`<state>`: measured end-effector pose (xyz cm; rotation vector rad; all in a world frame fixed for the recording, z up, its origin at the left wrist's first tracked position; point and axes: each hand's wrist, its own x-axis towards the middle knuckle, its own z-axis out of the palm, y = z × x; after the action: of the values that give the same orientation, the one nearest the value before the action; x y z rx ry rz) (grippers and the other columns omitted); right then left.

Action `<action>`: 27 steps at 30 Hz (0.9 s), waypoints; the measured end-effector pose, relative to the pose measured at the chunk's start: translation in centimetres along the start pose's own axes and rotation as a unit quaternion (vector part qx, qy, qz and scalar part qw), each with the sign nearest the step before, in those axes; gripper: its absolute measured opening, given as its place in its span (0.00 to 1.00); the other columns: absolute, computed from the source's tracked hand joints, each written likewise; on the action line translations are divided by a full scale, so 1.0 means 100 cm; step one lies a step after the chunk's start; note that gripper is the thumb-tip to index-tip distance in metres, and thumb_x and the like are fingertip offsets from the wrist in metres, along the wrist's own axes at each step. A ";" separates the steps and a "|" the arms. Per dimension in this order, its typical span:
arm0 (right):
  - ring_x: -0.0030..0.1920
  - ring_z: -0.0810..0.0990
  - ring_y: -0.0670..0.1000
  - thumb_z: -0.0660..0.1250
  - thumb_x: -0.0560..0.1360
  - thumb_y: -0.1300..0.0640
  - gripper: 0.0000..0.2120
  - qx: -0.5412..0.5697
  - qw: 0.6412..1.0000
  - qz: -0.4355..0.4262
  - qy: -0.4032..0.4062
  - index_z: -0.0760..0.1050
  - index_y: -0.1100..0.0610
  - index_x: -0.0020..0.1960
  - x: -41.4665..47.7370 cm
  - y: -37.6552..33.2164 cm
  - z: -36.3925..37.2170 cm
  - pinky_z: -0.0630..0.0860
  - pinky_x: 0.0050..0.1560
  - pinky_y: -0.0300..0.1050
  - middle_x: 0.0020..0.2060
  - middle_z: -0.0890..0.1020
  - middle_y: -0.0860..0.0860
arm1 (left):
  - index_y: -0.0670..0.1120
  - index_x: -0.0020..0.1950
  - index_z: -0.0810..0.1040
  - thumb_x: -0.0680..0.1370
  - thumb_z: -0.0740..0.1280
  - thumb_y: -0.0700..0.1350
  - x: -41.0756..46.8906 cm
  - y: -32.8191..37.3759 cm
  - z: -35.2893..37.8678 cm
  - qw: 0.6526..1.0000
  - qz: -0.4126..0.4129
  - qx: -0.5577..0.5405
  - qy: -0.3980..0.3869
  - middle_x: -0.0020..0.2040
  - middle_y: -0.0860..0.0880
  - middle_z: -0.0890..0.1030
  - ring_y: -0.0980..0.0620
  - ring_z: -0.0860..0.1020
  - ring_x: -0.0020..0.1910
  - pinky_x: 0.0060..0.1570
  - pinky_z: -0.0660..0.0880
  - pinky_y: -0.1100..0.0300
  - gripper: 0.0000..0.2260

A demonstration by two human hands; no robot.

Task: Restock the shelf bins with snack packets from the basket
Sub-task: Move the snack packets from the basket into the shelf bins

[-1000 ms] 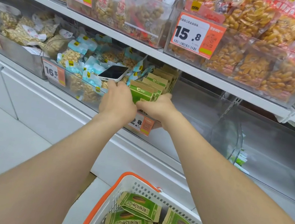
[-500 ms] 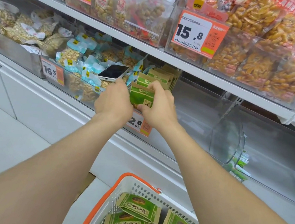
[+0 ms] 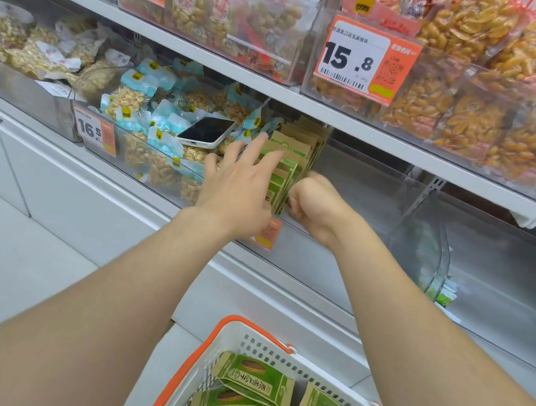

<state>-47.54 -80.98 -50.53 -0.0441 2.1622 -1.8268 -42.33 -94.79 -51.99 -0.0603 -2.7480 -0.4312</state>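
my left hand (image 3: 238,181): fingers (image 3: 254,147) straight, spread, touching the row of green seed packets (image 3: 296,151) in the shelf bin (image 3: 373,200) | right hand (image 3: 316,202): fingers curled beside this row, grip I cannot tell | loose packets (image 3: 255,378) in my basket (image 3: 254,338)

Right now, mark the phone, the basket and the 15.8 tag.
phone (image 3: 206,130), head view, dark screen.
basket (image 3: 273,353), head view, white back wall.
15.8 tag (image 3: 348,59), head view, white printed part.

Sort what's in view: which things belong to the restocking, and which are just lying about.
Job: basket; basket packets; shelf bin; standing green packets; left hand; right hand.
Lying about: smartphone on blue-topped nut packs; 15.8 price tag.
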 end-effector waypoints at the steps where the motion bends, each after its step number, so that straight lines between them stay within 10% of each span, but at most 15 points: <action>1: 0.33 0.73 0.51 0.53 0.59 0.72 0.28 0.003 1.000 -0.015 -0.008 0.77 0.60 0.56 0.001 0.000 0.003 0.67 0.32 0.40 0.36 0.75 0.55 | 0.54 0.80 0.61 0.74 0.69 0.51 0.001 0.001 0.001 1.000 -0.011 -0.006 0.013 0.82 0.48 0.58 0.42 0.57 0.79 0.72 0.59 0.36 0.35; 4: 0.42 0.81 0.57 0.53 0.58 0.72 0.34 0.044 0.999 -0.022 -0.004 0.78 0.62 0.62 0.008 0.003 0.006 0.76 0.42 0.45 0.43 0.82 0.58 | 0.50 0.75 0.65 0.73 0.68 0.65 0.003 0.003 0.005 0.998 -0.047 0.007 0.048 0.76 0.47 0.68 0.40 0.64 0.74 0.70 0.63 0.39 0.35; 7: 0.44 0.82 0.59 0.53 0.64 0.71 0.20 0.071 0.997 0.026 0.036 0.79 0.60 0.48 0.010 0.004 0.000 0.79 0.51 0.49 0.46 0.84 0.59 | 0.49 0.75 0.63 0.72 0.73 0.64 0.006 0.003 0.009 0.994 -0.087 0.029 0.051 0.77 0.42 0.63 0.37 0.63 0.75 0.71 0.64 0.38 0.38; 18: 0.38 0.88 0.56 0.57 0.79 0.65 0.14 -0.083 0.995 0.021 0.053 0.82 0.62 0.54 0.011 0.004 -0.006 0.83 0.33 0.44 0.40 0.88 0.59 | 0.48 0.74 0.64 0.69 0.81 0.60 0.009 0.012 0.004 0.990 -0.131 -0.019 0.041 0.76 0.41 0.63 0.35 0.67 0.73 0.69 0.67 0.39 0.42; 21: 0.46 0.88 0.58 0.57 0.79 0.67 0.15 -0.106 0.994 0.000 0.021 0.82 0.62 0.51 0.004 0.005 -0.007 0.86 0.47 0.50 0.40 0.87 0.58 | 0.48 0.76 0.64 0.69 0.83 0.56 0.005 0.013 -0.002 0.988 -0.135 -0.052 0.043 0.77 0.41 0.61 0.34 0.67 0.72 0.69 0.70 0.39 0.43; 27: 0.63 0.80 0.60 0.53 0.80 0.66 0.26 -0.275 0.960 -0.029 -0.041 0.69 0.51 0.75 -0.019 0.005 -0.011 0.81 0.59 0.60 0.61 0.75 0.52 | 0.49 0.76 0.63 0.70 0.81 0.45 -0.008 0.019 -0.010 0.989 -0.130 -0.045 0.055 0.74 0.42 0.62 0.34 0.68 0.69 0.66 0.71 0.40 0.39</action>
<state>-45.92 -79.39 -50.45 -0.3012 2.5568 -1.1680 -41.11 -93.25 -50.83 0.2937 -2.6335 -0.6081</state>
